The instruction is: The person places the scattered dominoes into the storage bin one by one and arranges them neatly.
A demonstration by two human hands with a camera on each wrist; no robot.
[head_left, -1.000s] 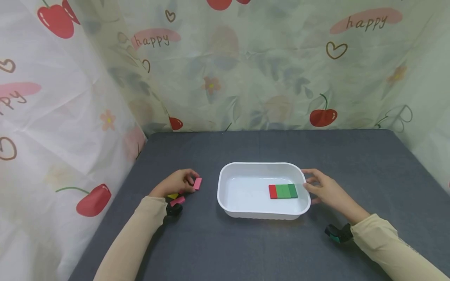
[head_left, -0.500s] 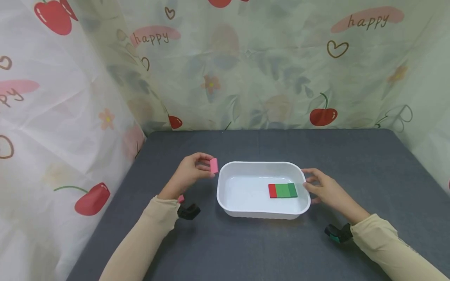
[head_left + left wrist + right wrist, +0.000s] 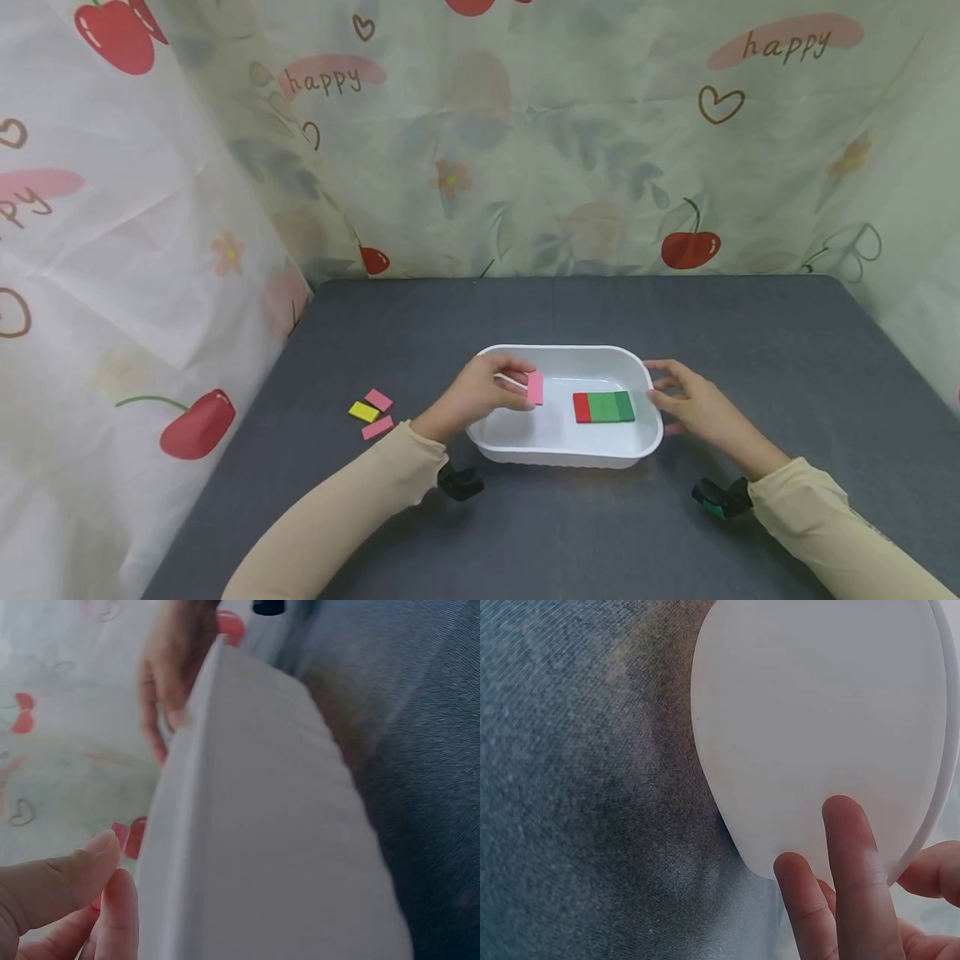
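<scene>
My left hand pinches a small pink block between thumb and fingers, over the left half of a white plastic tub. Part of the tub's left rim is hidden behind that hand. In the left wrist view the pink block peeks out between the fingertips. At the tub's right end my right hand holds the rim, thumb tip over the edge and other fingers against the outer wall. Inside the tub, red and green blocks lie side by side in a row.
Left of the tub, two pink blocks and a yellow block lie on the dark grey cloth. Patterned curtains rise behind and beside the table. Each wrist wears a black camera mount.
My left hand has lifted the pink block from the cloth and carried it right, over the tub's rim. The right hand and the tub have stayed in place.
</scene>
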